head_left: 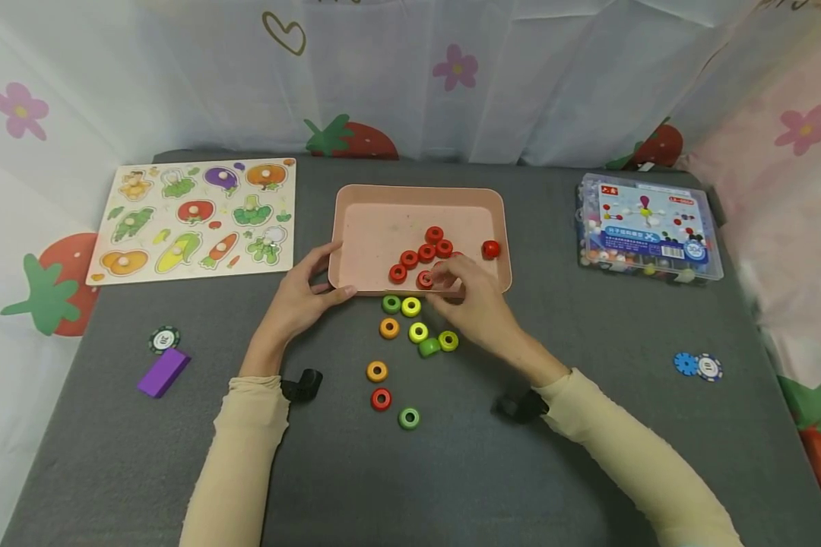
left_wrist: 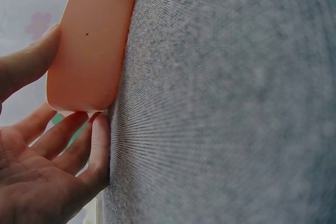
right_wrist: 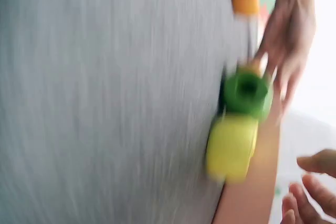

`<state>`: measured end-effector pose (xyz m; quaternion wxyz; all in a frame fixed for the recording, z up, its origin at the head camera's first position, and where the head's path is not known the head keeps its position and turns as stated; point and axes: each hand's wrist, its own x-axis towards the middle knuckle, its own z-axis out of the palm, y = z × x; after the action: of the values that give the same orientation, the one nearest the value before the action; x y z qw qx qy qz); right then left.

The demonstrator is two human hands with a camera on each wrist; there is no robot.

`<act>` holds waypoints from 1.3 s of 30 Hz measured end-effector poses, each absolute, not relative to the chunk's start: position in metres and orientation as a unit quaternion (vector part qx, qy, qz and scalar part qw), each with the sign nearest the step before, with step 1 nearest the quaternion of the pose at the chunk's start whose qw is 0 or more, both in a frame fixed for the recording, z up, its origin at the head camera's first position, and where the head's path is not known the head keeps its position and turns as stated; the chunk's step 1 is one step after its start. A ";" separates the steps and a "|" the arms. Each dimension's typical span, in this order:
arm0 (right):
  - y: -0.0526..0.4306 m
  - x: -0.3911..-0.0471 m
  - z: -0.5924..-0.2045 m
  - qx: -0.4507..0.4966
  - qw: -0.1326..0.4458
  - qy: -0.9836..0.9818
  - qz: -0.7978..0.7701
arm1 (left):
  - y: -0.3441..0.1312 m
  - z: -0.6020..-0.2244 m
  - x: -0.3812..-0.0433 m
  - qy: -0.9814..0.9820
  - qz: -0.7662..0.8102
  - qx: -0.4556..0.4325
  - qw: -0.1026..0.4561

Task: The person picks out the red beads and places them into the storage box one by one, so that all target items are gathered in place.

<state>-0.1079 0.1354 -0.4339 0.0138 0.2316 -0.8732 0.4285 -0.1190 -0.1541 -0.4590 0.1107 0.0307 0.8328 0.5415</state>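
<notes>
A shallow pink tray [head_left: 367, 228] holds several red ring beads [head_left: 408, 260], and one more red bead [head_left: 490, 249] lies apart at its right side. My left hand [head_left: 299, 300] grips the tray's near left corner, thumb on the front wall and fingers against the left end, as the left wrist view also shows. Over the tray's near edge, my right hand [head_left: 475, 308] is close to a red bead. Its thumb and fingertips stand apart in the right wrist view with no bead visible between them. Green beads [head_left: 429, 348], yellow beads [head_left: 418, 339] and orange beads [head_left: 389, 335] lie before the tray.
Nearer me are another orange bead [head_left: 377, 377], a red bead [head_left: 381, 406] and a green bead [head_left: 409, 425]. A vegetable puzzle board [head_left: 150, 220] and a purple block [head_left: 163, 373] lie left. At right are a plastic box [head_left: 650, 228] and poker chips [head_left: 709, 375].
</notes>
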 end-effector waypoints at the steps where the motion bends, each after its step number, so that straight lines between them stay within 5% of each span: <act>1: 0.132 -0.102 -0.433 0.249 -0.003 -0.869 0.427 | -0.154 -0.459 -0.119 0.833 0.541 0.031 0.110; 10: 0.102 -0.058 -0.431 0.381 -0.178 -0.828 0.372 | -0.154 -0.460 -0.119 0.832 0.543 0.033 0.108; 20: 0.092 -0.042 -0.437 0.408 -0.241 -0.829 0.296 | -0.154 -0.461 -0.119 0.832 0.542 0.032 0.110; 29: 0.092 -0.041 -0.441 0.400 -0.252 -0.837 0.274 | -0.154 -0.461 -0.120 0.832 0.543 0.030 0.112; 39: 0.107 -0.071 -0.426 0.374 -0.123 -0.851 0.347 | -0.155 -0.461 -0.120 0.835 0.538 0.034 0.110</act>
<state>-0.0709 0.1075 -0.4262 -0.1228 0.3744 -0.8510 0.3472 -0.1197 -0.1545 -0.4606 0.1100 0.0345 0.8348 0.5384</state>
